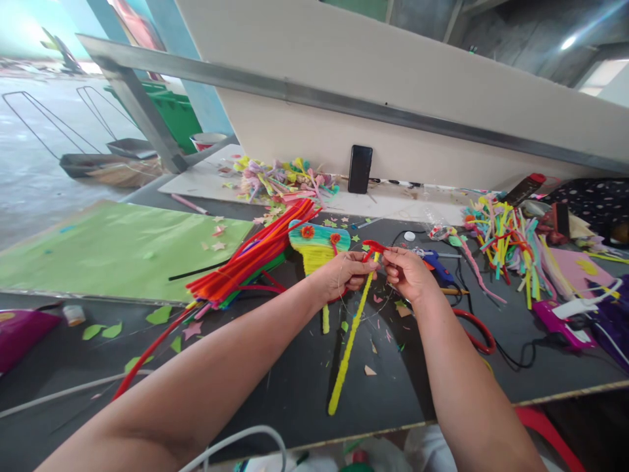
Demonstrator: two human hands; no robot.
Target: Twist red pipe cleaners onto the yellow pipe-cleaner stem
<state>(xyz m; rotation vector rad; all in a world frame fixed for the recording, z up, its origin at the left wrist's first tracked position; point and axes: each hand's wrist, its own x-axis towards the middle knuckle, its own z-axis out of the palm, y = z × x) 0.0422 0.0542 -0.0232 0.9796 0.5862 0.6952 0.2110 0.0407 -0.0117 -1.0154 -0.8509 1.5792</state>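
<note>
Both my hands meet above the dark table [295, 380]. My left hand [344, 274] is closed in a pinch on the top of a long yellow pipe cleaner [350, 341] that hangs down toward me. My right hand [405, 272] is closed on a short red pipe cleaner [373, 247] wound at the yellow one's top end. Just behind my left hand lies a woven yellow and teal pipe-cleaner piece [317, 246] with small orange flowers.
A bundle of red and orange pipe cleaners [250, 259] lies left. A green sheet [113, 249] covers the far left. A blue glue gun [439, 267], mixed cut pipe cleaners [506, 242] and a purple tool [560, 321] sit right. A black phone [360, 169] leans on the back board.
</note>
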